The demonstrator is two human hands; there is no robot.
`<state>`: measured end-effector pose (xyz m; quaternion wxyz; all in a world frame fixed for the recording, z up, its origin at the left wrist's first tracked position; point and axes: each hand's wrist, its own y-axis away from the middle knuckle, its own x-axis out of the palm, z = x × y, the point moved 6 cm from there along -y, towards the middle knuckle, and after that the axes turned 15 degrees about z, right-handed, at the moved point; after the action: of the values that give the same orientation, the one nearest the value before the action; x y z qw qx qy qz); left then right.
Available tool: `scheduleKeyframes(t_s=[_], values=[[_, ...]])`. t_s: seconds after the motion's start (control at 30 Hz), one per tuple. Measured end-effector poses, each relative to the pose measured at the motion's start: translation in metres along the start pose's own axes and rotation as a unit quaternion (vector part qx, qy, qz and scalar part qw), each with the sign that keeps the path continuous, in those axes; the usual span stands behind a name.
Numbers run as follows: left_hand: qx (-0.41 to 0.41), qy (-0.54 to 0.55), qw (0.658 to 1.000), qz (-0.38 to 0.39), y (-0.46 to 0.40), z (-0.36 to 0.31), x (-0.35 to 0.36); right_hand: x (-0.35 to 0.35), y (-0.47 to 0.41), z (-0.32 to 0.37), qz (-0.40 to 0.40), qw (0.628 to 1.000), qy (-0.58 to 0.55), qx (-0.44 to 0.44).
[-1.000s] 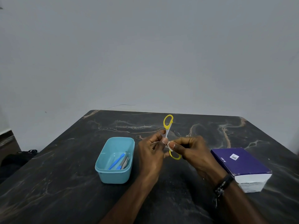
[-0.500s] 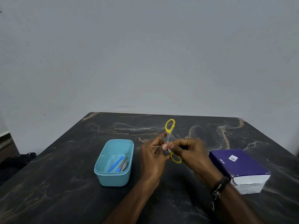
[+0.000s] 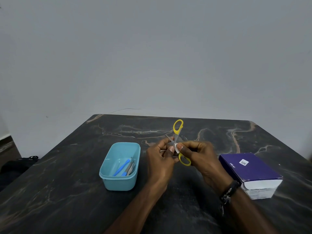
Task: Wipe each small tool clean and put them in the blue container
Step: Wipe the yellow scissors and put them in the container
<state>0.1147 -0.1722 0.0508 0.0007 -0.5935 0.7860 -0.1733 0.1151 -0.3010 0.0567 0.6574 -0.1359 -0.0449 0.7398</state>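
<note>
Wiping the yellow-handled scissors with blades splayed: risk is a blade edge nicking a fingertip, or the small white wipe slipping off. Left hand pinches the blades; right hand pinches the wipe at the pivot. Both held above the surface, beside the blue container, thumbs facing.

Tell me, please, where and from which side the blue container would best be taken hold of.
Probably by the long right wall of the blue container, with a hand coming down from above and fingers over the rim. It stands upright and open-topped on the table, and the tools lie against that wall but low down, so the rim is free. The left hand is nearest.
</note>
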Motion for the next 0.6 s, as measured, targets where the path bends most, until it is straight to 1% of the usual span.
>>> scheduleKeyframes(t_s=[0.2,0.27,0.43,0.6], values=[[0.003,-0.011,1.000,-0.006,-0.001,0.001,-0.001,-0.013,0.002,0.000,-0.077,0.997,-0.013,-0.027],[0.001,-0.013,1.000,0.001,0.000,0.002,0.001,-0.012,0.003,0.002,-0.078,0.996,-0.010,-0.034],[0.005,-0.025,0.999,0.026,0.001,0.002,0.004,-0.005,0.004,0.005,-0.045,0.998,0.004,-0.035],[0.007,-0.044,0.998,0.050,0.002,0.003,0.008,-0.006,0.004,0.003,-0.057,0.998,-0.017,-0.028]])
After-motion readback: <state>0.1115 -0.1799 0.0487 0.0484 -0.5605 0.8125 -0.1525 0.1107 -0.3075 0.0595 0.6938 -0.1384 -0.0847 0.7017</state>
